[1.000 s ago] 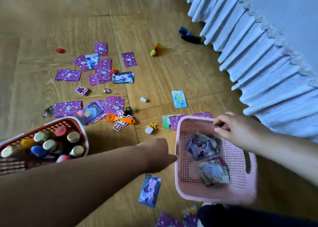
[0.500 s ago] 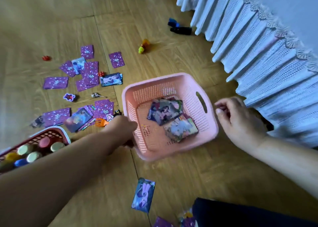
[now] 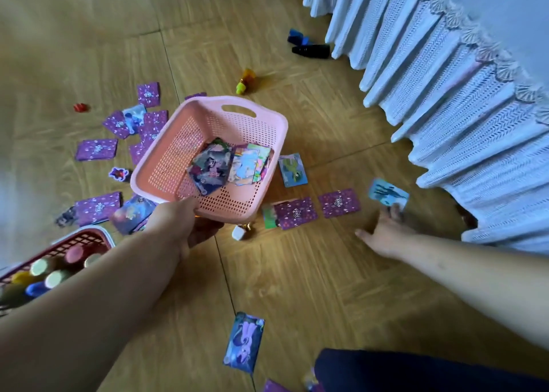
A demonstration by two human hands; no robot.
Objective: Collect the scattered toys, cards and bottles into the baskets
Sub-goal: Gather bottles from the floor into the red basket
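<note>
My left hand (image 3: pixel 175 225) grips the near rim of the pink basket (image 3: pixel 273 124) and holds it tilted above the floor. Picture cards (image 3: pixel 211 165) lie inside it. My right hand (image 3: pixel 386 234) stretches out low over the floor, thumb spread, with its fingertips touching a light blue card (image 3: pixel 387 195). Two purple-backed cards (image 3: pixel 338 203) lie just left of that hand, and a green card (image 3: pixel 292 170) lies beyond them. More purple cards (image 3: pixel 96 149) are scattered at the left. A red basket (image 3: pixel 89 237) with several bottles (image 3: pixel 56 275) stands at the lower left.
A white pleated bed skirt (image 3: pixel 445 94) borders the right side. An orange and yellow bottle (image 3: pixel 246 81) and dark blue and black items (image 3: pixel 310 49) lie farther off. A small white toy (image 3: pixel 239 232) lies under the pink basket's edge. One card (image 3: pixel 245 341) lies near my knee.
My left hand has lifted the pink basket and carried it left and away, turning it. My right hand has let go of the basket and reached down to the blue card on the floor.
</note>
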